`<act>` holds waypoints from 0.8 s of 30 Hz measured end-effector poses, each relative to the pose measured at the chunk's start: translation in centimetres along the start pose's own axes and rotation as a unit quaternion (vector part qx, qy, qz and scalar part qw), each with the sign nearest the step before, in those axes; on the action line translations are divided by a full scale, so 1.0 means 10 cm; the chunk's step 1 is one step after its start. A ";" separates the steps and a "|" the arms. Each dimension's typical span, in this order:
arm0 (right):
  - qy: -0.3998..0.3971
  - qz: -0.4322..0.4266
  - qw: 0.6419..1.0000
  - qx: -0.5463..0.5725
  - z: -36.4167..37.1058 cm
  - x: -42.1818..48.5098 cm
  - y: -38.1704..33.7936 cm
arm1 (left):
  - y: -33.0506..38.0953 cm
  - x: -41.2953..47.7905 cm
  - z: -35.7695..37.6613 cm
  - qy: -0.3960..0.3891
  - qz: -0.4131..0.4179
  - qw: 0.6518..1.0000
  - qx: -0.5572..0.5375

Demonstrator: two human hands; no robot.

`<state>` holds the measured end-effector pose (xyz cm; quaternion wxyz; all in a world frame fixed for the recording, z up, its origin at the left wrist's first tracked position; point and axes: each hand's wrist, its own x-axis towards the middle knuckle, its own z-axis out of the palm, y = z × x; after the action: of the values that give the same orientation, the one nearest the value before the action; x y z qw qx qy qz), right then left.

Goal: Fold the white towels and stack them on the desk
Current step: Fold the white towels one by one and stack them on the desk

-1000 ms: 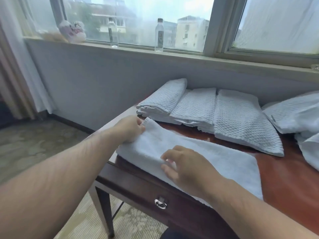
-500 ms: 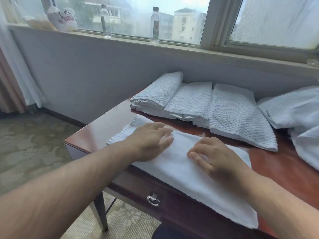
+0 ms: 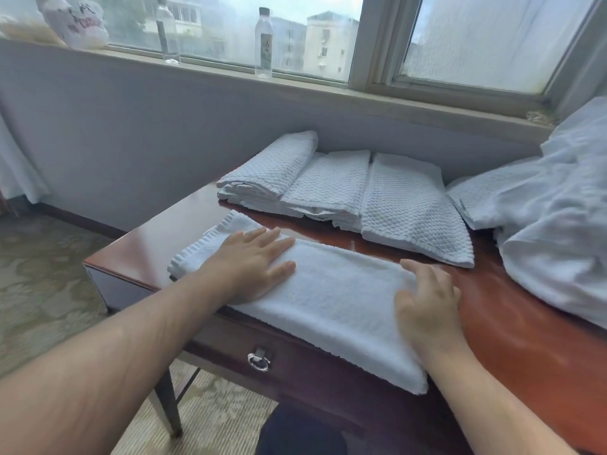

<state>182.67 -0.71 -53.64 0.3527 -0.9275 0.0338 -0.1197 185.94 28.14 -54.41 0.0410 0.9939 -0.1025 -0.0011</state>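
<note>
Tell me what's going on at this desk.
A person is folding a white terry towel lying along the front edge of the reddish-brown wooden desk. The left hand presses flat on its left part, the right hand rests on its right end. Folded white waffle-weave towels lie in a row behind it, with loose white cloth heaped at right.

The bare left forearm (image 3: 131,339) and right forearm (image 3: 486,399) reach forward, the left hand (image 3: 253,262) lying palm down with fingers straight and slightly spread, the right hand (image 3: 427,300) palm down beside it, fingers gently bent, slightly blurred.
</note>
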 end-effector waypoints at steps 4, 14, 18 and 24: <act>-0.028 0.227 0.901 0.370 -0.35 -0.13 0.03 | 0.03 -0.01 -0.02 -0.001 0.002 1.000 0.005; -0.266 0.249 0.777 0.513 -0.70 -0.56 -0.19 | 0.27 -0.21 0.04 -0.002 0.044 0.999 -0.005; -0.248 0.205 0.745 0.585 -0.85 -0.61 -0.45 | 0.44 -0.30 0.08 -0.021 0.070 0.997 -0.022; -0.170 0.152 0.676 0.700 -1.05 -0.50 -0.83 | 0.74 -0.72 -0.09 -0.144 0.105 0.776 -0.605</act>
<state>175.10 -0.53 -41.57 0.9120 -0.3955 0.0201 0.1071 177.36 22.48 -52.92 0.6185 0.7356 -0.1890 -0.2016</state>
